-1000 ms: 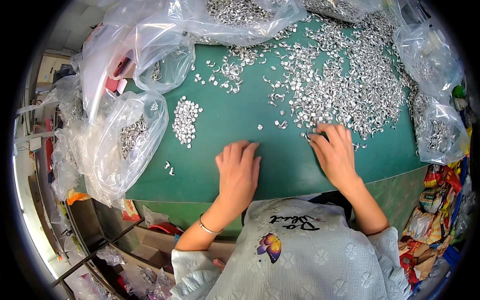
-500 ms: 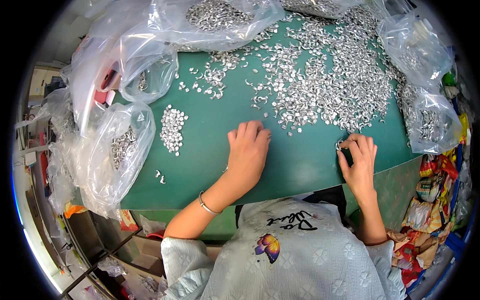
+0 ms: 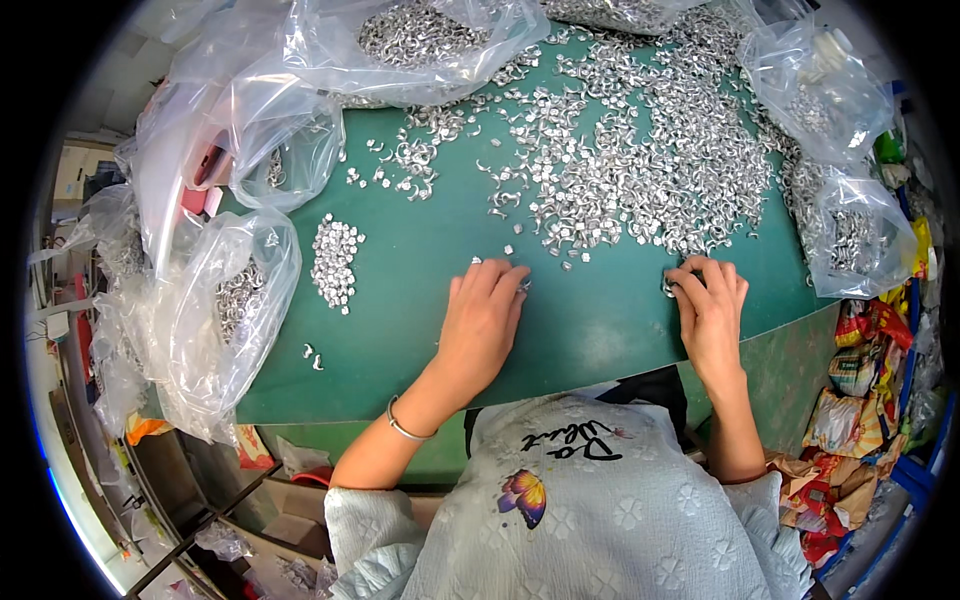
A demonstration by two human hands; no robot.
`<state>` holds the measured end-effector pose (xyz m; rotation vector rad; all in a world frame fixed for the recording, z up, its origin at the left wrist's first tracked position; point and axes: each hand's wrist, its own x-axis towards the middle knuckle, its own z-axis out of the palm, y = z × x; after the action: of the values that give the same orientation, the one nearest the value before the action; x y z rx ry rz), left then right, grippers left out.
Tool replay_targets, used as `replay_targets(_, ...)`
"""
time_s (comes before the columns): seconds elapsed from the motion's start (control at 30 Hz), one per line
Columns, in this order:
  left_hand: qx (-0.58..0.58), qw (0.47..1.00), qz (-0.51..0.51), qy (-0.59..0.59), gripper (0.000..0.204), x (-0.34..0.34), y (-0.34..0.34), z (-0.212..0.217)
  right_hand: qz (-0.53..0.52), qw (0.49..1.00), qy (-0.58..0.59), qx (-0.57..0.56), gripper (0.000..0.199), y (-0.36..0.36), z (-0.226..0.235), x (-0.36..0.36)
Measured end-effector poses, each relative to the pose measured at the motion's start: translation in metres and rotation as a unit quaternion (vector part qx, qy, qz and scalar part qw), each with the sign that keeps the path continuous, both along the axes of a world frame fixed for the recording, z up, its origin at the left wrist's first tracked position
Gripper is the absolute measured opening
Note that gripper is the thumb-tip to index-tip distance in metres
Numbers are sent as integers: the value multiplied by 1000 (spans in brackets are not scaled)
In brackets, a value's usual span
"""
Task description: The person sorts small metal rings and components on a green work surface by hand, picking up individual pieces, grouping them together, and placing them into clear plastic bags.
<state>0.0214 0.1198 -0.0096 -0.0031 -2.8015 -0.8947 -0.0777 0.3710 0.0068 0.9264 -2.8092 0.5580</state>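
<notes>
With thumb and fingertips pinched, my right hand [image 3: 712,312] holds a small curved silvery metal piece [image 3: 667,287] just above the green tabletop. My left hand [image 3: 480,318] is closed near the table's middle. A small shiny metal piece [image 3: 524,285] shows at its thumb side, partly covered by the fingers. Another metal piece [image 3: 476,260] lies by its fingertips. Beyond both hands spreads a large loose heap of small metal pieces [image 3: 690,165]. To the left is a compact group of blocky metal pieces [image 3: 336,262].
Clear plastic bags [image 3: 235,320] with metal pieces line the table's left side; more plastic bags [image 3: 850,235] stand at the right. At the back an opened bag [image 3: 425,40] holds more pieces. Two loose curved pieces [image 3: 313,357] lie near the left edge. Coloured packages [image 3: 845,420] fill the right side.
My left hand has drawn slightly back toward me and left, uncovering pieces near its fingertips. My right hand stays pinched on its metal piece. The whole view has shifted a little.
</notes>
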Motion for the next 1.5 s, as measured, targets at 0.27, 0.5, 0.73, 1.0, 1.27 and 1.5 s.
replay_targets(0.27, 38, 999, 2, 3, 21, 7, 5, 0, 64, 998, 10, 7, 14, 0, 5, -8)
replay_targets(0.5, 92, 995, 29, 7, 19, 8, 7, 1, 68, 998, -8, -16, 17, 1, 1, -15)
replay_targets(0.73, 249, 965, 76, -20, 18, 8, 8, 5, 75, 997, -27, -4, 18, -2, 6, -19)
replay_targets(1.0, 208, 973, 96, -22, 11, 10, 2, 5, 63, 995, -27, -66, 17, 0, 6, -24)
replay_targets(1.27, 122, 987, 99, 19, 20, 15, -2, 1, 28, 896, -298, -327, 18, -40, 10, 9)
replay_targets(1.5, 76, 991, 110, 0, 29, 22, 1, 7, 161, 948, -194, -196, 21, -93, -15, 28)
